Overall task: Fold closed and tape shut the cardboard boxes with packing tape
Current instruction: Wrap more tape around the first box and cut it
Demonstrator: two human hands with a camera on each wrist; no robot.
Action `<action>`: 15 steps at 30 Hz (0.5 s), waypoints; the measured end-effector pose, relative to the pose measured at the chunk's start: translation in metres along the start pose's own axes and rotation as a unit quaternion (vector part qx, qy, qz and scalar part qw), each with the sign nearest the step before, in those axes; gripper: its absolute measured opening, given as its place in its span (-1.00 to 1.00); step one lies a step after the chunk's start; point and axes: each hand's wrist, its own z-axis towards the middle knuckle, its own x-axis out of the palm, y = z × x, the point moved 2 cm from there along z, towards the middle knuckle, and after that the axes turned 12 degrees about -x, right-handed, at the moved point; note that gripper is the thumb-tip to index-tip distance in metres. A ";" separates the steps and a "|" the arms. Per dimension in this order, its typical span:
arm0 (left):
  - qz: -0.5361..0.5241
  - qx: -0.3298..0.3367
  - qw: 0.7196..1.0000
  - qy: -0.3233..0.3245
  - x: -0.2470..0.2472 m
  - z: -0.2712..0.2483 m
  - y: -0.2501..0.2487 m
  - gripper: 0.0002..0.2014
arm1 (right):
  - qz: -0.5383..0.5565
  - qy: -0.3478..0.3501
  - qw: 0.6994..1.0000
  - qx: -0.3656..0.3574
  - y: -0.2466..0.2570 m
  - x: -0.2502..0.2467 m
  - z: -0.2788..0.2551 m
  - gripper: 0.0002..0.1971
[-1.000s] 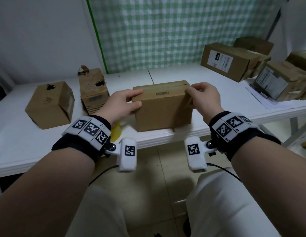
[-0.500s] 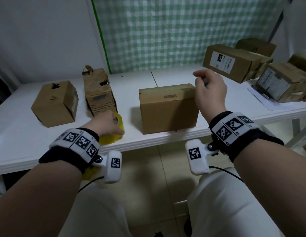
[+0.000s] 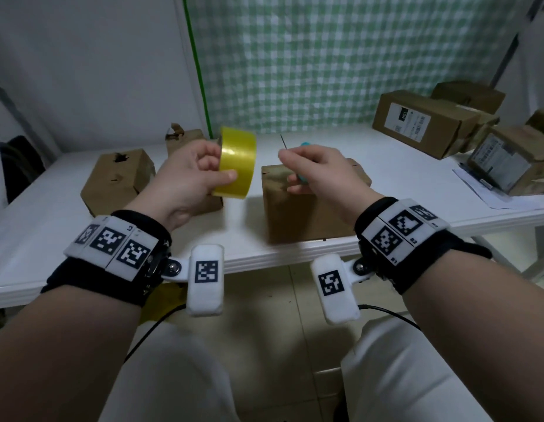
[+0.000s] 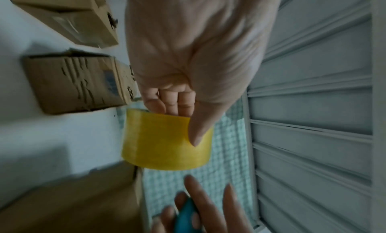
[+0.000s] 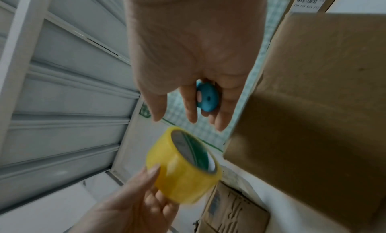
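Since the earlier frames, both hands have left the closed cardboard box (image 3: pixel 307 205); the left hand (image 3: pixel 185 181) has picked the yellow tape roll (image 3: pixel 235 166) off the tabletop (image 3: pixel 45 220) and lifted it into the air, and the right hand (image 3: pixel 321 175) has come up beside it. Nearest, both forearms wear black wrist bands with white marker blocks. The left hand grips the roll with its thumb across the outer face and its fingers curled through the core, holding the roll on edge above the tabletop. The right hand faces it across a small gap, index finger and thumb extended toward the roll without touching it, while its other fingers curl round a small blue cutter (image 5: pixel 206 97) against the palm. Below and behind the right hand, the closed cardboard box stands at the front edge of the tabletop. To the left, behind the left hand, stand two torn brown boxes (image 3: pixel 117 181), one partly hidden by that hand. Farther right, labelled boxes (image 3: pixel 423 123) are stacked near a sheet of paper (image 3: pixel 489 193). At the back hangs a green checked cloth (image 3: pixel 325 56).
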 end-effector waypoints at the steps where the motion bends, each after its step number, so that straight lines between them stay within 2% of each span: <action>1: -0.016 0.009 1.000 0.017 0.004 -0.002 -0.005 -0.75 | 0.008 0.019 1.000 -0.001 0.002 0.005 0.000 -0.77; 3: -0.039 0.015 0.998 0.052 0.014 -0.005 -0.012 -0.74 | 0.021 0.046 0.999 -0.011 0.009 0.013 0.000 -0.77; 6: -0.034 0.015 0.995 0.097 0.029 -0.010 -0.021 -0.76 | 0.020 0.027 0.997 -0.070 0.017 0.015 0.000 -0.78; 8: -0.023 0.007 0.995 0.102 0.032 -0.011 -0.025 -0.83 | 0.030 0.015 0.996 -0.087 0.021 0.010 -0.002 -0.66; 10: -0.014 0.004 0.998 0.068 0.030 -0.008 -0.031 -0.93 | 0.040 0.020 0.995 -0.091 0.024 0.003 -0.003 -0.56; 12: 0.003 0.028 1.000 0.004 0.026 -0.003 -0.036 -0.90 | 0.031 0.034 0.995 -0.089 0.025 -0.006 -0.003 -0.50; 13: 0.013 0.041 0.999 -0.019 0.026 0.000 -0.040 -0.83 | 0.021 0.042 0.995 -0.088 0.024 -0.010 -0.003 -0.49; 15: 0.037 0.046 0.998 -0.026 0.028 0.007 -0.047 -0.60 | 0.004 0.062 0.994 -0.089 0.022 -0.014 -0.004 -0.48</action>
